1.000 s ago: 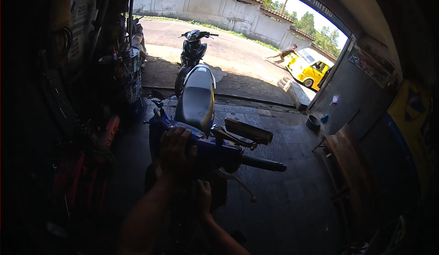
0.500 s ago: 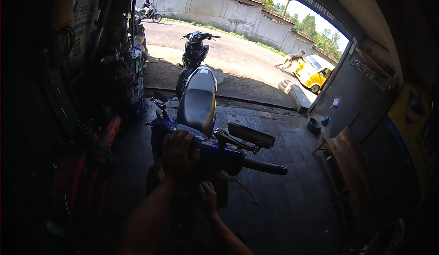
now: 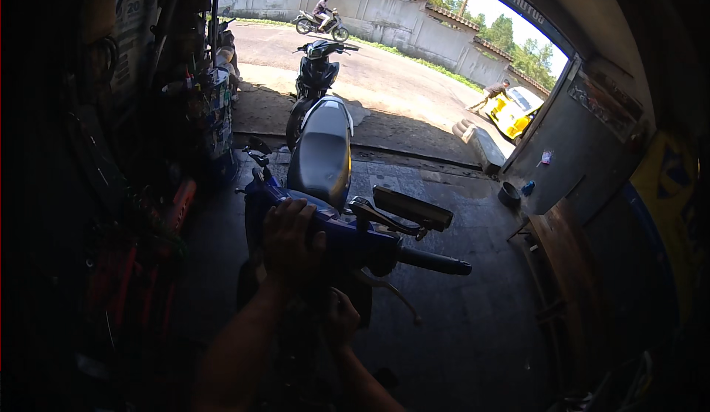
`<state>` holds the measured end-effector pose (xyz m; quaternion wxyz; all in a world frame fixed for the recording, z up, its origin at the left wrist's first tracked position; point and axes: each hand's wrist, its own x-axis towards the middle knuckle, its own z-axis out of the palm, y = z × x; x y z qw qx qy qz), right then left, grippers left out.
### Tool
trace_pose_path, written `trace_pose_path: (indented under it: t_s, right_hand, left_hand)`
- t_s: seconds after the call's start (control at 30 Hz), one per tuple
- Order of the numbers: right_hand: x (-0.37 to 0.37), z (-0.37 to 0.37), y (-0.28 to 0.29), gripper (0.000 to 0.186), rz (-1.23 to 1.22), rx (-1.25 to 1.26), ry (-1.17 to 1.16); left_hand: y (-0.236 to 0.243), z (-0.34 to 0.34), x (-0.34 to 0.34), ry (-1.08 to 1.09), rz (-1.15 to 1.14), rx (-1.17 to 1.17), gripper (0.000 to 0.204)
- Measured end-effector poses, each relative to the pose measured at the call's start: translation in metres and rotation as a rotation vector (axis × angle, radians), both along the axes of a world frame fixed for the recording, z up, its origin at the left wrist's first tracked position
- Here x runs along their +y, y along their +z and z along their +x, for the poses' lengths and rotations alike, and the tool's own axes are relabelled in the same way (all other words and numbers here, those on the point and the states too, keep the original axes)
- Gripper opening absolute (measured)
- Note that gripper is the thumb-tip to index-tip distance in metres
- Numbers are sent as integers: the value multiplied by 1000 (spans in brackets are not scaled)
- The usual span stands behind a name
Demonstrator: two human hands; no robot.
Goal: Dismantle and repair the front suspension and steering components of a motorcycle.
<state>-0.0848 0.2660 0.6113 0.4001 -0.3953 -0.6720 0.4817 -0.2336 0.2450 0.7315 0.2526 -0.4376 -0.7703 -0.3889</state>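
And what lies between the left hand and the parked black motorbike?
In the head view, mainly the seat of the blue motorbike lies between the left hand and the black motorbike.

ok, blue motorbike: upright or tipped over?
Upright: the blue motorbike stands with its seat facing up and its handlebar grip well above the floor. How it is propped is hidden.

near blue m'bike cowl (image 3: 339,232) looked smooth glossy plastic, seat (image 3: 322,162) was smooth vinyl-like w/ slight sheen, rt grip (image 3: 436,261) looked matt rubber, lever (image 3: 400,296) dull metal, rt bench (image 3: 562,245) was wood, far wall (image 3: 355,11) rough masonry
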Motion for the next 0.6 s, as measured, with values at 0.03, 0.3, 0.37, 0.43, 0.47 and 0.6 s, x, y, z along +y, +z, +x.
trace_pose_path:
  t_s: [0.03, 0.3, 0.37, 0.43, 0.47, 0.6]
  right_hand:
    - [-2, -1, 3, 24, -120, 25, 20]
    - [47, 8, -49, 33, -797, 590, 422]
    - [50, 5, -47, 33, -841, 565, 408]
    - [54, 2, -44, 33, -885, 538, 396]
    - [55, 0, -42, 33, -905, 523, 391]
    - [56, -10, -27, 34, -932, 480, 348]
  left_hand:
    - [1, -2, -4, 19, -2, 12, 48]
    - [0, -1, 2, 7, 6, 15, 49]
    - [-1, -1, 1, 4, 17, 19, 48]
    - [2, -2, -1, 8, 15, 13, 48]
    - [0, -3, -1, 9, 16, 12, 48]
    - [-3, -6, -2, 17, 10, 28, 51]
